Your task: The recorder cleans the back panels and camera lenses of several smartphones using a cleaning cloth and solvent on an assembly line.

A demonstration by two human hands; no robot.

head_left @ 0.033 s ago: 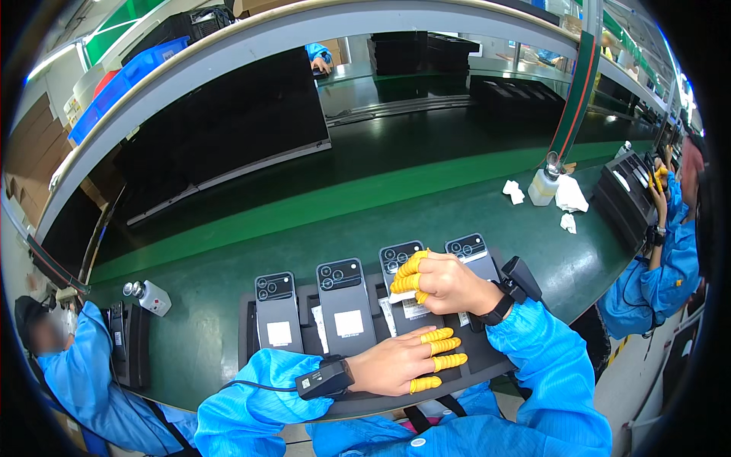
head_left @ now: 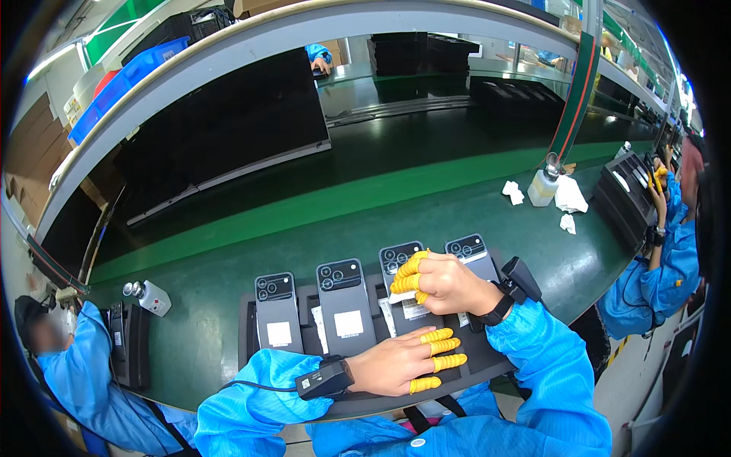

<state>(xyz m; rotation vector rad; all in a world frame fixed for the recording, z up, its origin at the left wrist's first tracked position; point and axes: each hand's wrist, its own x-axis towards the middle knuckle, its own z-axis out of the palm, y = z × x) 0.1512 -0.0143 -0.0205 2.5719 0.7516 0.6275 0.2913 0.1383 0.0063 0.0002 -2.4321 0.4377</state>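
A row of several dark smartphones lies camera side up in a black foam tray (head_left: 247, 329) in front of me: a far-left phone (head_left: 283, 308), a second phone (head_left: 343, 298), a third phone (head_left: 403, 323) and a far-right phone (head_left: 480, 266). My right hand (head_left: 449, 283), in yellow finger cots, is closed over the third phone, pinching a folded white wipe (head_left: 402, 297) against its back below the cameras. Flat across that phone's lower end and the tray rests my left hand (head_left: 407, 364), fingers spread, also in yellow cots. White labels show on the phones' backs.
A pump bottle (head_left: 543, 187) and crumpled white wipes (head_left: 571, 195) stand at the right of the green bench; another bottle (head_left: 156, 298) is at the left. Co-workers in blue sit on both sides, the right one at a black tray (head_left: 620, 199). A shelf (head_left: 426, 15) spans above.
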